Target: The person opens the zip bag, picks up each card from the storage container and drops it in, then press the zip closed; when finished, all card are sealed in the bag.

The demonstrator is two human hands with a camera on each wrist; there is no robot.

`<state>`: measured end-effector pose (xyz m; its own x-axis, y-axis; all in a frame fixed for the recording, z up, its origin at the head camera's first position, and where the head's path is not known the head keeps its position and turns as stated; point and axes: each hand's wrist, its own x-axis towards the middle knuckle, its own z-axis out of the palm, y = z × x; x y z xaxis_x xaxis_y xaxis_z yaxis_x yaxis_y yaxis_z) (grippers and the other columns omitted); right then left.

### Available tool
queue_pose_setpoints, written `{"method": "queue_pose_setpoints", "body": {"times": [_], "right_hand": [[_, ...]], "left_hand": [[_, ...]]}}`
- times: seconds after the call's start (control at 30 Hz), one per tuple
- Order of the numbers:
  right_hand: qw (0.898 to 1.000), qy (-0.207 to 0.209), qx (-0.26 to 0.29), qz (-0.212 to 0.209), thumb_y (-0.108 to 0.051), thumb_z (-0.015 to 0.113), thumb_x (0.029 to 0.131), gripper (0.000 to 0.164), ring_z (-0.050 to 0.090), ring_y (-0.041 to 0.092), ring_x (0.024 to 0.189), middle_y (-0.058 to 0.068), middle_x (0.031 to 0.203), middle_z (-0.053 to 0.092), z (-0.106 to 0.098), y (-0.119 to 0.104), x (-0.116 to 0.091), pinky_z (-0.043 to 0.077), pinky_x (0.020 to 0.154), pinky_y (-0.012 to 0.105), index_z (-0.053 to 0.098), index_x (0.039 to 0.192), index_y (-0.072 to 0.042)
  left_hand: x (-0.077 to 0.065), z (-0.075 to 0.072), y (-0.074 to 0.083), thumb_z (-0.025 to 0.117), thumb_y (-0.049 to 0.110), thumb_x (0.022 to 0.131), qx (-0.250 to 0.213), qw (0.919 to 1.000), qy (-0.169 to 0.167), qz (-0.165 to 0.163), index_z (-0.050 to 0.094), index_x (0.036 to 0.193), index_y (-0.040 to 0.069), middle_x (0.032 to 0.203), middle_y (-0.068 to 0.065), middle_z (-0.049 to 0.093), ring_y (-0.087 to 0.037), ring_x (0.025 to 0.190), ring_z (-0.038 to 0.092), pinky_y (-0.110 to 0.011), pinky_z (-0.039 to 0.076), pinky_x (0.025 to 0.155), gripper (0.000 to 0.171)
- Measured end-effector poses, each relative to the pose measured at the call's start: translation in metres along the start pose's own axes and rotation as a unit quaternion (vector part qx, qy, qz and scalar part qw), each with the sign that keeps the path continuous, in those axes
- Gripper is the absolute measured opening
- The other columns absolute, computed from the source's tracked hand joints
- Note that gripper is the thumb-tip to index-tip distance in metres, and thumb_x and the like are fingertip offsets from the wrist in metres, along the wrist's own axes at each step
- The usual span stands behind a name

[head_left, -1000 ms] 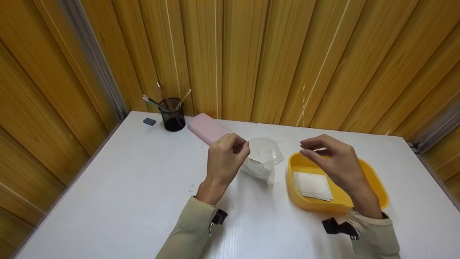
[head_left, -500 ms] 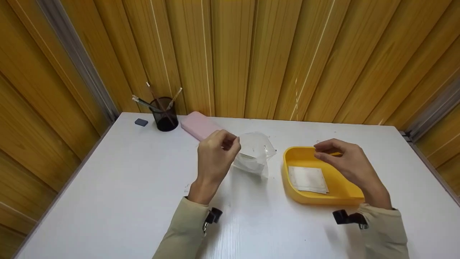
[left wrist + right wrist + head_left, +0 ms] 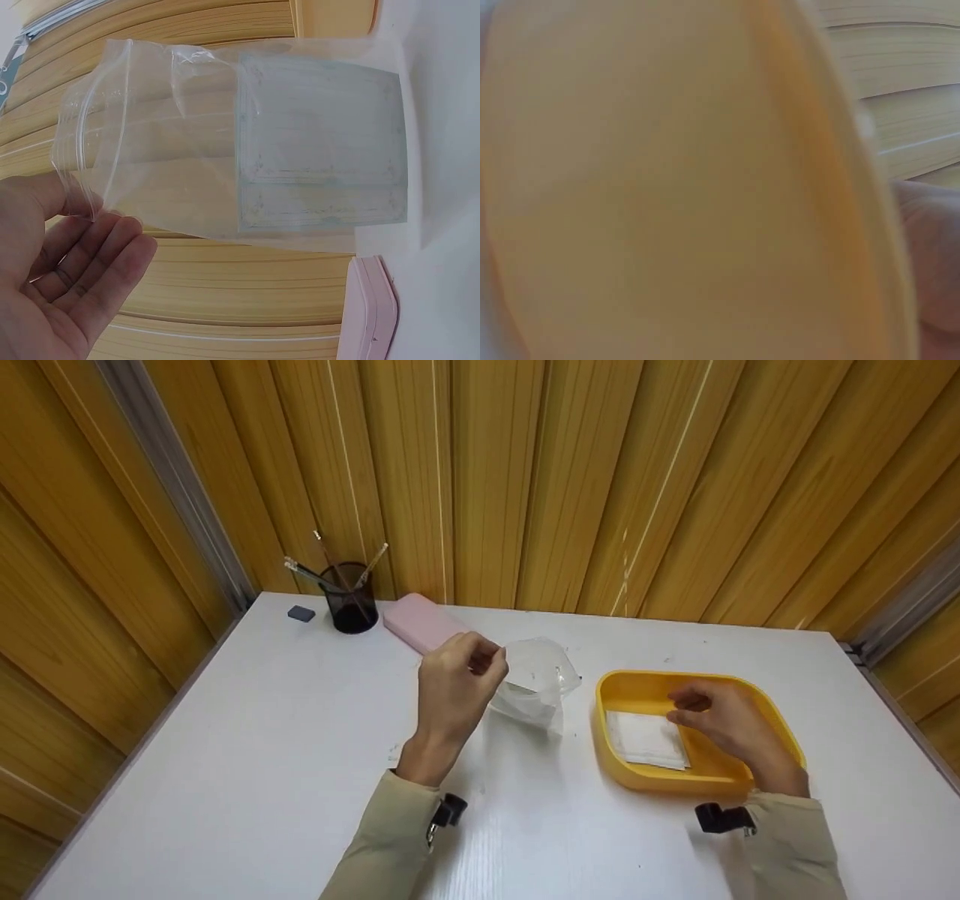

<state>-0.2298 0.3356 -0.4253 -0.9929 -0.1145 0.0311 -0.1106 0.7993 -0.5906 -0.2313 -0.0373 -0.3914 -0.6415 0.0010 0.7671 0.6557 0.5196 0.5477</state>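
My left hand point(image 3: 457, 679) pinches the rim of a clear zip bag point(image 3: 172, 142) between thumb and fingers. The bag hangs close over the white table. Inside it lie square white cards point(image 3: 322, 127) with thin decorated borders, overlapping one another. My right hand point(image 3: 724, 720) is over the yellow tray point(image 3: 626, 780), thumb and fingers bent but apart, with nothing seen between them. Its fingertips overlap the right edge of a small stack of similar white cards point(image 3: 645, 740) at the tray's left side. In the right wrist view the tray's blurred yellow wall point(image 3: 667, 187) hides most of the hand.
Behind the bag lies a pink case point(image 3: 421, 622). A black mesh pen cup point(image 3: 352, 607) with several pencils stands at the back left, and a small dark eraser point(image 3: 301, 613) beside it. A wood-patterned wall point(image 3: 487, 495) rises along the table's back edge.
My right hand has moved right, away from the bag, and then down into the tray area near the card stack. The left hand keeps its pinch on the bag, almost unmoved.
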Motion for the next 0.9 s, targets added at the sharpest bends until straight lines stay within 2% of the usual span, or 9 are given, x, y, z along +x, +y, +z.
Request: {"method": "queue_pose_setpoints", "body": {"times": [0.07, 0.23, 0.3, 0.43, 0.63, 0.9], "right_hand": [[1.000, -0.010, 0.002, 0.005, -0.007, 0.080, 0.095, 0.031, 0.067, 0.033, 0.098, 0.020, 0.109, 0.073, 0.001, 0.003, 0.001, 0.058, 0.081, 0.028, 0.071, 0.120, 0.010], [0.998, -0.042, 0.011, 0.035, -0.011, 0.084, 0.093, 0.042, 0.064, 0.033, 0.100, 0.021, 0.112, 0.071, 0.004, 0.009, 0.002, 0.058, 0.089, 0.042, 0.068, 0.126, 0.010], [0.998, -0.053, 0.013, 0.044, -0.014, 0.085, 0.091, 0.048, 0.062, 0.033, 0.100, 0.021, 0.113, 0.069, 0.005, 0.011, 0.001, 0.056, 0.090, 0.044, 0.067, 0.128, 0.010], [0.997, -0.061, 0.020, 0.050, -0.016, 0.089, 0.088, 0.050, 0.060, 0.032, 0.099, 0.019, 0.111, 0.068, 0.007, 0.015, -0.001, 0.052, 0.088, 0.040, 0.068, 0.126, 0.009], [0.996, -0.059, 0.028, 0.061, -0.017, 0.090, 0.086, 0.041, 0.056, 0.030, 0.097, 0.011, 0.103, 0.065, 0.009, 0.017, -0.001, 0.048, 0.083, 0.035, 0.071, 0.115, 0.004], [0.994, -0.056, 0.022, 0.087, -0.015, 0.090, 0.087, 0.041, 0.054, 0.029, 0.094, 0.012, 0.099, 0.061, 0.007, 0.016, 0.002, 0.046, 0.078, 0.034, 0.065, 0.111, 0.005]], "left_hand": [[0.000, 0.000, 0.000, 0.077, -0.003, 0.089, 0.001, 1.0000, -0.001, 0.000, 0.073, 0.083, 0.003, 0.078, -0.005, 0.071, -0.015, 0.067, 0.066, -0.025, 0.058, 0.062, 0.009], [-0.002, 0.000, 0.000, 0.078, -0.002, 0.088, 0.003, 1.0000, 0.001, 0.002, 0.073, 0.084, 0.003, 0.078, -0.006, 0.071, -0.015, 0.067, 0.067, -0.025, 0.058, 0.062, 0.009], [-0.002, 0.001, -0.001, 0.078, -0.003, 0.088, 0.002, 1.0000, 0.003, 0.003, 0.073, 0.084, 0.003, 0.078, -0.006, 0.071, -0.015, 0.067, 0.066, -0.025, 0.058, 0.062, 0.009], [-0.002, 0.001, -0.001, 0.078, -0.004, 0.087, 0.000, 1.0000, 0.006, 0.007, 0.072, 0.082, 0.003, 0.076, -0.005, 0.070, -0.014, 0.066, 0.066, -0.025, 0.058, 0.061, 0.011], [-0.002, 0.002, -0.001, 0.078, -0.004, 0.087, 0.002, 0.9999, 0.009, 0.010, 0.072, 0.081, 0.004, 0.075, -0.004, 0.070, -0.014, 0.065, 0.066, -0.026, 0.058, 0.061, 0.012], [-0.001, 0.003, 0.000, 0.078, -0.004, 0.087, 0.001, 0.9999, 0.008, 0.012, 0.072, 0.081, 0.004, 0.076, -0.005, 0.070, -0.014, 0.065, 0.067, -0.025, 0.058, 0.061, 0.012]]}}
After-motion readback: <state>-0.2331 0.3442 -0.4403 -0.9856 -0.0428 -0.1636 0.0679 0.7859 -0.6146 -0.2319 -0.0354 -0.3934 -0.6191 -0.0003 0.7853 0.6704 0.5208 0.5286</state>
